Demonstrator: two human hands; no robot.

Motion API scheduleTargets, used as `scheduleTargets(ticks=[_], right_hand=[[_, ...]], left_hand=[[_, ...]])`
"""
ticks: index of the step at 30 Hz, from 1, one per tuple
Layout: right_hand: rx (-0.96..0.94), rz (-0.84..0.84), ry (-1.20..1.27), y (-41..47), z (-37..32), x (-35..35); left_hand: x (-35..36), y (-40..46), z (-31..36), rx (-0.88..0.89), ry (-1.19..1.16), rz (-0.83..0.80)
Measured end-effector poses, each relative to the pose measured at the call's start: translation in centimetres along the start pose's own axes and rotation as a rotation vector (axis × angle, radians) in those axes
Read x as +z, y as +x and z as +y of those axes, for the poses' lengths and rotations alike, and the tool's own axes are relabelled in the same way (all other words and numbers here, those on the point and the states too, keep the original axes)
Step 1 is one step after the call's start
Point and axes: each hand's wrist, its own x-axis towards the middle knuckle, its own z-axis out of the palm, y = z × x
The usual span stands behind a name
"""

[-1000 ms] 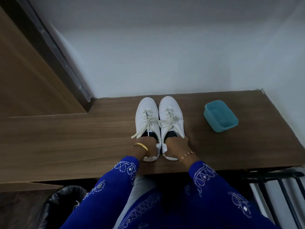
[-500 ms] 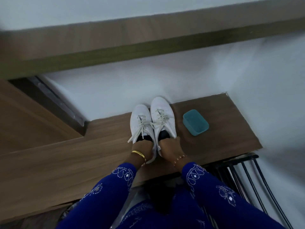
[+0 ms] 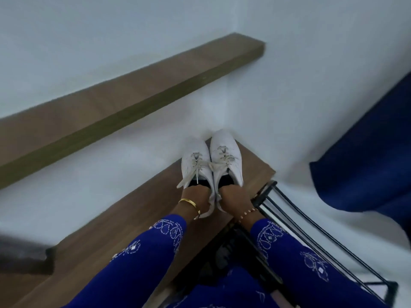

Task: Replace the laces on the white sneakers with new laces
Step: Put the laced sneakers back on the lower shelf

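Two white sneakers stand side by side with their toes pointing away from me, over the right end of the wooden desk (image 3: pixel 124 221). My left hand (image 3: pixel 195 196) grips the heel of the left sneaker (image 3: pixel 194 165), its fingers tucked into the opening. My right hand (image 3: pixel 233 197) grips the heel of the right sneaker (image 3: pixel 225 152) the same way. Both shoes carry off-white laces, and the left shoe's lace ends (image 3: pixel 184 181) hang loose. Whether the shoes touch the desk cannot be told.
A wooden wall shelf (image 3: pixel 138 85) runs across above the desk. A black metal rack (image 3: pixel 289 218) stands beside the desk's right end. A dark blue curtain or cloth (image 3: pixel 373 152) hangs at the far right. White wall lies behind.
The view has swung up and to the right. The teal box has dropped out of sight. Both hands keep hold of the sneakers' heels, now over the desk's right end.
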Motion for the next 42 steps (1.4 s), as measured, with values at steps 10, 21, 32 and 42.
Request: scheduleTargets(ticks=[10,21,32,42], right_hand=[[0.454,-0.152,0.023,-3.8,12.1,-0.7],[0.780,-0.168,0.145,-9.8,15.9,1.1],[0.974,-0.224,0.245,-12.6,16.8,7.5],[1.010,-0.229,0.139,-13.1,21.5,17.5]], left_hand=[[-1.1,8.2,11.8,0.380,0.111,-0.077],[0.5,9.5,19.3,0.694,0.276,-0.180],[6.9,10.3,22.1,0.811,0.309,-0.266],[16.7,13.4,25.1,0.828,0.281,-0.262]])
